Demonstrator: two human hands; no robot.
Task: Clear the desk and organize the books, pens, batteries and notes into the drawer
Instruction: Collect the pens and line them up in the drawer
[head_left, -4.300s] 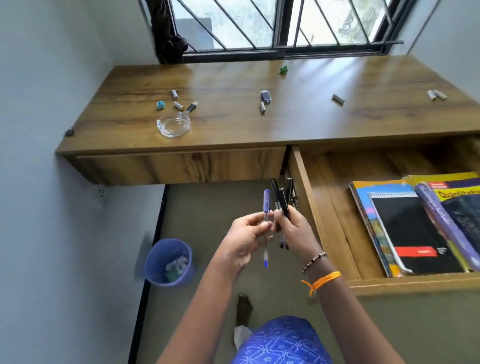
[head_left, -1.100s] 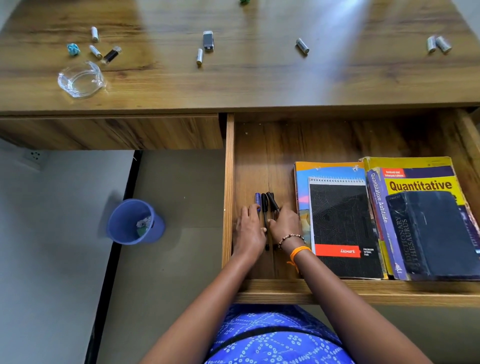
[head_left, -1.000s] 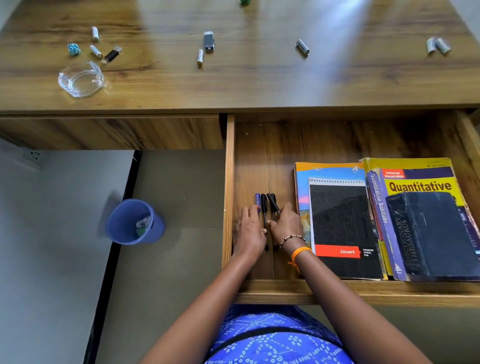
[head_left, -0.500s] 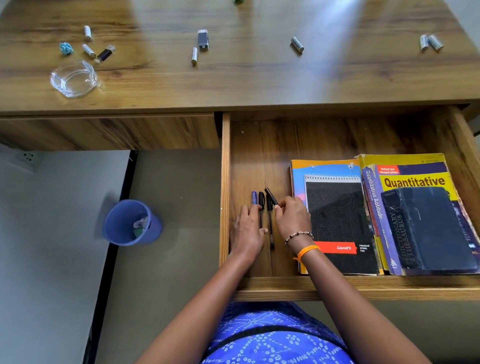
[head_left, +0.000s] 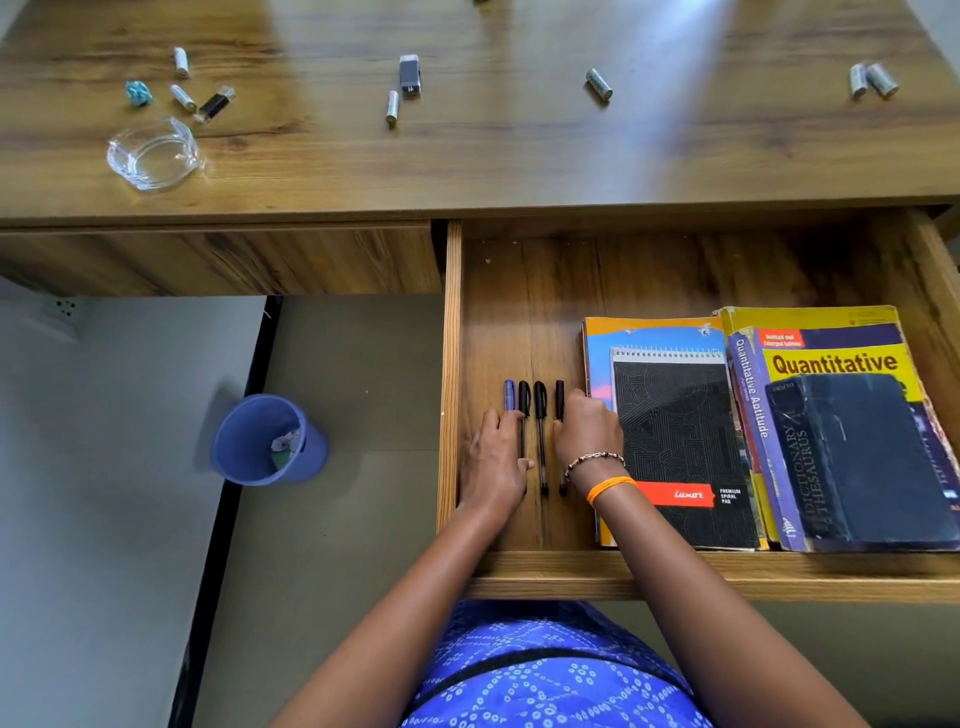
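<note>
The open drawer (head_left: 451, 332) holds several pens lying side by side: a blue pen (head_left: 509, 393) and three black ones (head_left: 541, 415). My left hand (head_left: 493, 467) lies flat with straight fingers over the blue pen and touches the black pen beside it. My right hand (head_left: 589, 431) has its fingers curled on the rightmost black pen (head_left: 559, 396). To the right lie a black spiral pad (head_left: 680, 447), a yellow Quantitative Aptitude book (head_left: 831, 358) and a dark dictionary (head_left: 862, 457). Several batteries (head_left: 599, 84) and a crumpled blue note (head_left: 137, 94) lie on the desk (head_left: 519, 166).
A clear glass dish (head_left: 153, 153) sits at the desk's left front. A small grey block (head_left: 409, 75) lies mid-desk. The left drawer (head_left: 234, 260) is closed. A blue bin (head_left: 265, 441) with paper scraps stands on the floor to the left of the open drawer.
The pens I held bunched in the air now lie in the drawer. Over the last second my hands drew apart and spread them into a straight row.
</note>
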